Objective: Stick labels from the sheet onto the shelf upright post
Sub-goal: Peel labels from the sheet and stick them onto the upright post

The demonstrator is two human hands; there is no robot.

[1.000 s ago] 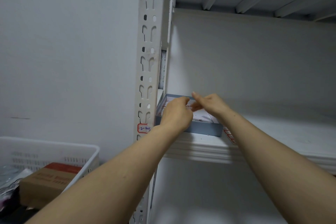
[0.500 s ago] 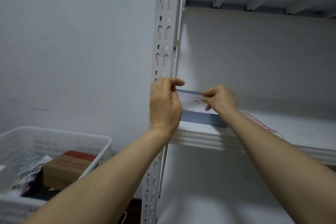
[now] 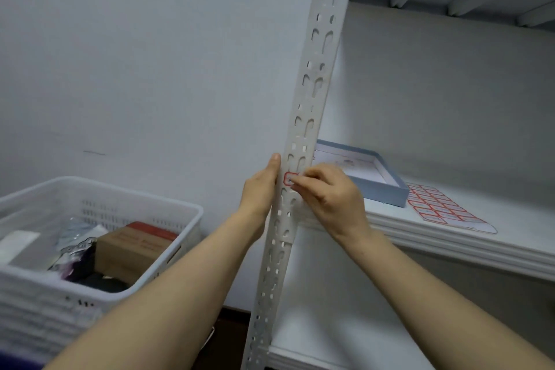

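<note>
The white perforated upright post (image 3: pixel 312 93) runs from top to bottom in the middle of the view. A small red-bordered label (image 3: pixel 289 179) lies on the post's face at shelf height. My right hand (image 3: pixel 330 198) presses its fingertips on that label. My left hand (image 3: pixel 261 189) rests flat against the post's left edge, thumb pointing up. The label sheet (image 3: pixel 441 209), with several red-bordered labels, lies on the shelf to the right.
A shallow blue-grey box (image 3: pixel 369 174) sits on the white shelf (image 3: pixel 480 243) just behind the post. A white plastic basket (image 3: pixel 99 219) at the lower left holds a brown carton and packets. The wall is behind, another shelf above.
Both hands came away from the blue-grey box and down to the post. The right hand now presses a label on the post, with the left against its edge. The view has tilted down.
</note>
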